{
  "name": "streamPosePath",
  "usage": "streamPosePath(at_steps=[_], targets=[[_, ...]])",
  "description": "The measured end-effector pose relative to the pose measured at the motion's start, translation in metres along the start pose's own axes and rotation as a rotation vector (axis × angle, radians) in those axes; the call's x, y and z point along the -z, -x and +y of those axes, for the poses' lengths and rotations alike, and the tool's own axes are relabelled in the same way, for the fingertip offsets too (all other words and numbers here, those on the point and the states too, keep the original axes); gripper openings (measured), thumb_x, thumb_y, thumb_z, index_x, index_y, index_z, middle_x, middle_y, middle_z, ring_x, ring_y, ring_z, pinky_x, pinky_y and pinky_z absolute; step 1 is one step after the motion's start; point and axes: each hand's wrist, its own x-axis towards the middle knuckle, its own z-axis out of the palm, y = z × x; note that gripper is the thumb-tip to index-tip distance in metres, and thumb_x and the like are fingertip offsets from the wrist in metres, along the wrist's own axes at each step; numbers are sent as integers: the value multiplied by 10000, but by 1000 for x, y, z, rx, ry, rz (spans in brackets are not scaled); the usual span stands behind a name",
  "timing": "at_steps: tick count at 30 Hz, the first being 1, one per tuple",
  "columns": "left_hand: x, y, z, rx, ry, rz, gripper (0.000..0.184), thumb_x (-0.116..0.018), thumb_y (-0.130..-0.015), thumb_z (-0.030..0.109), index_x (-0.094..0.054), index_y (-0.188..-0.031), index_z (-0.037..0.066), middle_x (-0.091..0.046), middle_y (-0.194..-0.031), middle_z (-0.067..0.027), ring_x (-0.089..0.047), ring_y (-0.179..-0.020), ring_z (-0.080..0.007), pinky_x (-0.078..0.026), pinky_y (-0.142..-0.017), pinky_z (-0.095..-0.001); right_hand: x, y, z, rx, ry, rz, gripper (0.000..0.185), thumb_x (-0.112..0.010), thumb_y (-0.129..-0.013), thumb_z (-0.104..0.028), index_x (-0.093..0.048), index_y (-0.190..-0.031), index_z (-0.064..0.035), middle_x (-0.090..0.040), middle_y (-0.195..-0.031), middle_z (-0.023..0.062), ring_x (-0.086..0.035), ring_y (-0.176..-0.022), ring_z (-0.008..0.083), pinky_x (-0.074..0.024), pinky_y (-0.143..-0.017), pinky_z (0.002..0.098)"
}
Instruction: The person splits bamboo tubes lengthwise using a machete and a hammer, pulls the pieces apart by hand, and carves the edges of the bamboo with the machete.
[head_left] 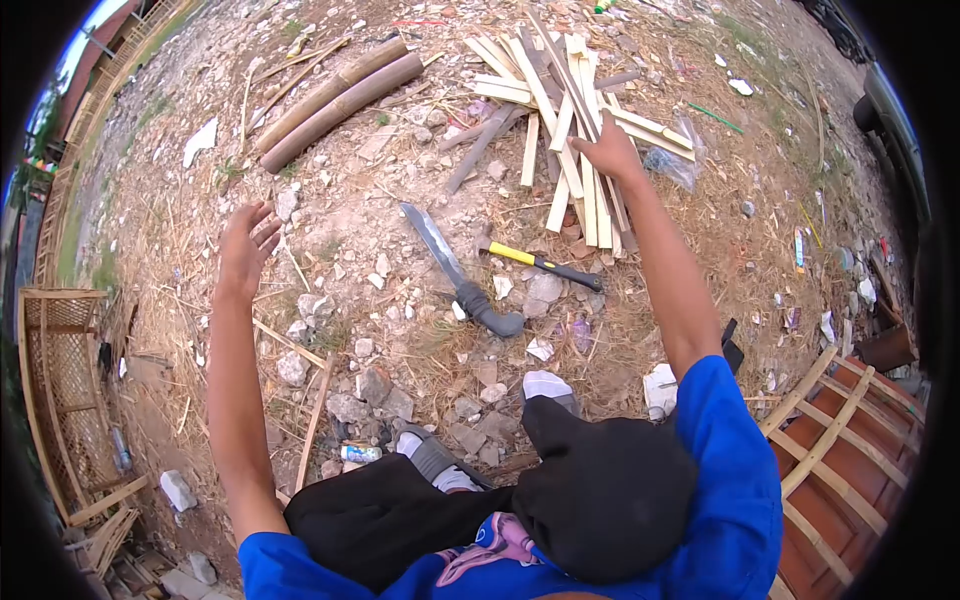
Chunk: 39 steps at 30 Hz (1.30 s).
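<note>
My right hand [608, 155] is at the pile of split bamboo strips [545, 90], its fingers closed around a long brownish strip [568, 68] that lies across the top. My left hand [248, 245] hangs over the stony ground at the left, fingers apart and nothing in it. Between the hands, a machete [437, 245] with a dark wrapped, curved handle lies on the ground. Just right of it rests a hammer [530, 260] with a yellow and black handle.
Two bamboo poles [340, 105] lie at the upper left. A woven bamboo frame [65, 390] stands at the left edge, a bamboo lattice [835, 450] at the lower right. A can [361, 453] and broken stones [375, 385] lie near my feet.
</note>
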Motion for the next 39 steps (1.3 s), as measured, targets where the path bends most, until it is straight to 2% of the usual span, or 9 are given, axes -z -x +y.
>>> streamPosePath(at_steps=[5,12,13,17,20,25,31,34,39], targets=[[-23,18,2,-11,-360,-100,261,-606,-954,288,-589,-1153,121,-600,-1104,-25,-615,-923,-137,-477,-777,-291,-20,-3,33,65,87,105,826,-711,-813,-486,-405,-1433,-35,-550,-1273,265,-533,-1189,456,-443,-1008,516],[-15,-10,-47,-98,-863,-360,368,-639,-928,312,-592,-1179,47,-605,-1117,-67,-605,-916,-157,-477,-806,-307,-36,47,31,98,271,76,871,-720,-794,-557,-405,-1450,-79,-495,-1350,251,-486,-1245,432,-409,-1025,550],[-13,-13,-55,-84,-863,-374,386,-648,-925,321,-597,-1187,42,-612,-1132,-86,-595,-921,-166,-481,-835,-327,-43,48,33,123,303,52,821,-715,-799,-559,-412,-1462,-181,-461,-1395,232,-456,-1282,419,-390,-1047,548],[-14,-20,-74,-85,-977,-450,376,-645,-944,316,-587,-1214,60,-618,-1146,-56,-626,-996,-170,-485,-859,-338,-54,64,11,280,435,-91,596,-695,-838,-496,-519,-1382,-325,-374,-1498,179,-338,-1383,401,-335,-1071,620],[-17,-16,-78,-213,-1081,-456,394,-650,-938,323,-585,-1221,56,-618,-1188,-89,-605,-1069,-206,-493,-890,-348,-79,55,34,446,600,-63,550,-682,-858,-449,-534,-1373,-324,-329,-1548,136,-314,-1398,398,-314,-1087,630],[-6,-16,-100,-193,-1139,-505,397,-651,-920,339,-590,-1199,62,-603,-1214,-143,-588,-1088,-302,-491,-924,-383,-63,44,43,320,699,-96,592,-671,-856,-437,-544,-1344,-127,-387,-1517,113,-310,-1406,376,-248,-1120,602],[22,-10,-141,-153,-1447,-541,451,-607,-878,356,-553,-1263,127,-578,-1252,-166,-549,-1197,-369,-435,-1011,-483,-55,80,7,552,489,-110,500,-702,-827,-327,-588,-1270,-126,-467,-1413,135,-371,-1355,356,-292,-1100,540],[49,-2,-158,-285,-1524,-414,415,-620,-880,336,-562,-1224,112,-579,-1217,-151,-554,-1170,-353,-432,-1000,-487,-63,87,5,603,393,-204,453,-724,-800,-263,-617,-1214,-115,-475,-1384,138,-395,-1330,356,-305,-1088,525],[90,13,-211,-255,-1620,-155,622,-538,-948,469,-371,-1478,191,-363,-1505,-162,-327,-1392,-382,-253,-1117,-600,-78,84,-4,693,282,-342,331,-725,-782,-189,-648,-1093,-108,-507,-1326,138,-436,-1292,355,-331,-1080,502]])
